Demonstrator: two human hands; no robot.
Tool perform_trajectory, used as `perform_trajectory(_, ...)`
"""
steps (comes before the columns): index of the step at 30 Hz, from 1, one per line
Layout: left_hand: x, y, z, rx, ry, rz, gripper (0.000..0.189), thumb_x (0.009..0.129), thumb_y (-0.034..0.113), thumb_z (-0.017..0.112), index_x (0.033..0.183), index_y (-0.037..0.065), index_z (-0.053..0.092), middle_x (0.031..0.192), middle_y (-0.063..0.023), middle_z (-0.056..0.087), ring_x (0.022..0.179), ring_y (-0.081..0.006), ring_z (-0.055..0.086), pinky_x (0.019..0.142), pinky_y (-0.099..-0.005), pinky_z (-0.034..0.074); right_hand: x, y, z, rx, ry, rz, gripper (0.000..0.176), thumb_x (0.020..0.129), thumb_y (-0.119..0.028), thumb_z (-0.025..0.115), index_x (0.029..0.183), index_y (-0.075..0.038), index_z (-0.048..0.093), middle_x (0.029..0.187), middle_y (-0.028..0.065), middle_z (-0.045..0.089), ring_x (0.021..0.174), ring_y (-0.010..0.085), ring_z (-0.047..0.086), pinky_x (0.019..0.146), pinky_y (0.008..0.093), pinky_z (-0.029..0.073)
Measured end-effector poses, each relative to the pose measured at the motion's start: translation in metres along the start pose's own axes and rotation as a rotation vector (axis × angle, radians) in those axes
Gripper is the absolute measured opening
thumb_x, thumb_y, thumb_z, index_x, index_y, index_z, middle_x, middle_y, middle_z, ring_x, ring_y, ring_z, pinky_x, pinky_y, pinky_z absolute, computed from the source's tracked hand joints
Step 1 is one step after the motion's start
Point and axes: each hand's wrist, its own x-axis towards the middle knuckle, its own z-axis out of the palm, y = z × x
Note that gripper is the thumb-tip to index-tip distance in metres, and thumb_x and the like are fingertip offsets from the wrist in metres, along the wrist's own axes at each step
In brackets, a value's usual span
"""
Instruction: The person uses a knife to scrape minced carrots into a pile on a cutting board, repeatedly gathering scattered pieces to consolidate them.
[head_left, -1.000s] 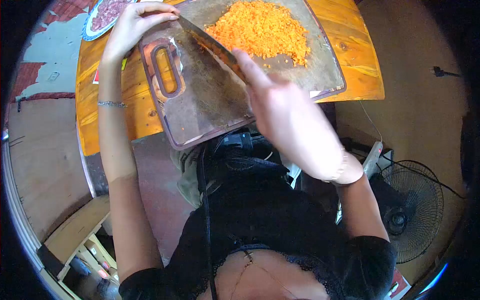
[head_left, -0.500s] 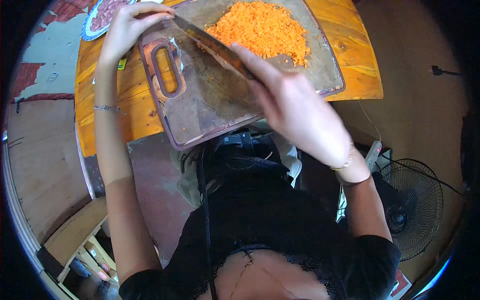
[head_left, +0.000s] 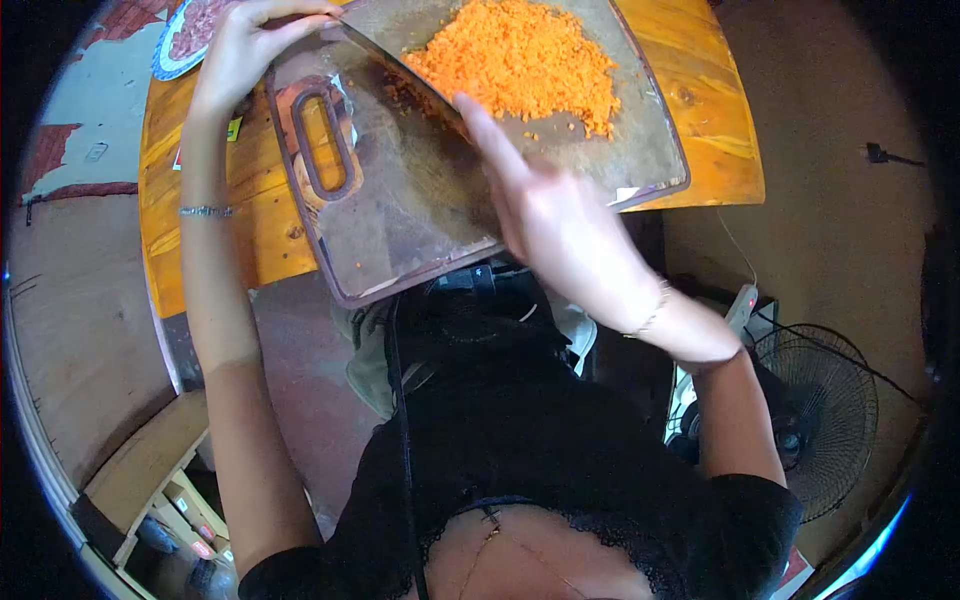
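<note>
A kitchen knife (head_left: pixel 408 76) slants over the cutting board (head_left: pixel 400 215), its blade beside the heap of finely chopped carrot (head_left: pixel 515 62). My right hand (head_left: pixel 565 235) is closed round the handle, with the index finger stretched along the top of the blade. At the far end, the fingers of my left hand (head_left: pixel 248 52) pinch the tip. Some orange bits lie by the blade, partly hidden under it. The handle is mostly covered by my right hand.
The board rests on a wooden table (head_left: pixel 705 110). A blue-rimmed plate (head_left: pixel 168 62) of raw meat (head_left: pixel 200 28) stands at the upper left, behind my left hand. A fan (head_left: pixel 825 420) and a power strip (head_left: pixel 742 308) are at the lower right.
The blade has turned, so less of its flat side shows. My right hand has shifted slightly left. Both hands keep their hold, and the whole view has moved a little.
</note>
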Motion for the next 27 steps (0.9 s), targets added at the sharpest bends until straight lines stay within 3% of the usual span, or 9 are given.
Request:
perform_trajectory(6,0.0,0.011,0.009,0.069,0.027,0.012,0.019,0.086,0.01,0.063,0.1,-0.002,0.069,0.097,-0.0063,0.07,0.09,-0.0131,0.065,0.085,-0.0249,0.049,0.005,0.004,-0.025,0.194,-0.028,0.043,0.073,0.078,-0.004,0.053,0.145,-0.009,0.025,0.068,0.0217,0.059,0.054,0.0385,0.061,0.051,0.0467,0.052)
perform_trajectory(9,0.003,0.009,-0.005,0.063,0.062,0.008,0.019,0.085,0.01,0.065,0.1,-0.001,0.069,0.096,-0.0052,0.07,0.088,-0.0121,0.065,0.082,-0.0239,0.049,-0.002,0.004,0.013,0.197,0.039,0.073,0.056,0.088,-0.003,0.052,0.141,-0.01,0.035,0.065,0.0242,0.059,0.059,0.0385,0.061,0.058,0.0463,0.05)
perform_trajectory(13,0.001,0.012,-0.011,0.147,0.021,-0.008,0.019,0.084,0.01,0.066,0.099,-0.001,0.07,0.096,-0.0053,0.07,0.087,-0.0104,0.064,0.08,-0.0225,0.049,0.004,0.009,-0.002,0.358,0.077,0.028,0.055,0.088,-0.004,0.052,0.141,-0.01,0.037,0.072,0.0255,0.06,0.065,0.0387,0.062,0.064,0.0446,0.05)
perform_trajectory(14,0.002,0.01,-0.01,0.086,0.043,-0.026,0.019,0.084,0.01,0.066,0.099,-0.001,0.07,0.096,-0.0055,0.07,0.088,-0.0104,0.064,0.08,-0.0225,0.049,0.007,0.006,-0.016,0.389,-0.006,0.081,0.052,0.088,-0.004,0.052,0.139,-0.009,0.039,0.075,0.0261,0.061,0.067,0.0394,0.062,0.066,0.0443,0.049)
perform_trajectory(19,0.01,0.021,-0.004,0.02,0.098,-0.01,0.018,0.085,0.011,0.065,0.099,0.0,0.07,0.098,-0.0061,0.07,0.089,-0.0111,0.064,0.081,-0.0225,0.05,0.009,-0.004,-0.062,0.325,0.003,0.09,0.046,0.088,-0.005,0.052,0.134,-0.007,0.046,0.071,0.0259,0.058,0.067,0.039,0.061,0.066,0.0442,0.047)
perform_trajectory(20,0.012,0.02,0.002,-0.123,0.091,-0.083,0.018,0.085,0.01,0.065,0.099,0.0,0.07,0.098,-0.0058,0.07,0.09,-0.0114,0.064,0.082,-0.0231,0.05,0.012,-0.006,-0.069,0.289,-0.037,0.113,0.046,0.088,-0.006,0.052,0.134,-0.007,0.046,0.07,0.0259,0.057,0.066,0.0388,0.061,0.065,0.0443,0.047)
perform_trajectory(23,0.017,0.011,0.011,0.005,-0.042,-0.067,0.019,0.085,0.012,0.065,0.099,-0.001,0.07,0.096,-0.0065,0.07,0.09,-0.0128,0.064,0.084,-0.0247,0.049,0.02,-0.007,-0.075,0.186,-0.066,0.108,0.045,0.088,-0.006,0.052,0.133,-0.005,0.047,0.067,0.0254,0.056,0.065,0.0389,0.06,0.063,0.0447,0.047)
perform_trajectory(25,0.015,0.0,0.017,-0.09,0.004,-0.079,0.02,0.085,0.012,0.065,0.099,-0.002,0.07,0.095,-0.0071,0.07,0.09,-0.0129,0.064,0.084,-0.0251,0.049,0.02,-0.007,-0.067,0.146,-0.066,0.098,0.047,0.088,-0.005,0.052,0.134,-0.005,0.044,0.067,0.0259,0.057,0.064,0.0389,0.06,0.062,0.0448,0.048)
perform_trajectory(27,0.014,0.004,0.019,-0.085,0.009,-0.118,0.019,0.085,0.012,0.065,0.098,-0.002,0.07,0.096,-0.0073,0.07,0.09,-0.013,0.064,0.084,-0.0251,0.049,0.017,-0.006,-0.05,0.213,-0.078,0.084,0.054,0.081,-0.002,0.051,0.133,0.006,0.038,0.063,0.027,0.058,0.062,0.0393,0.062,0.059,0.047,0.05)
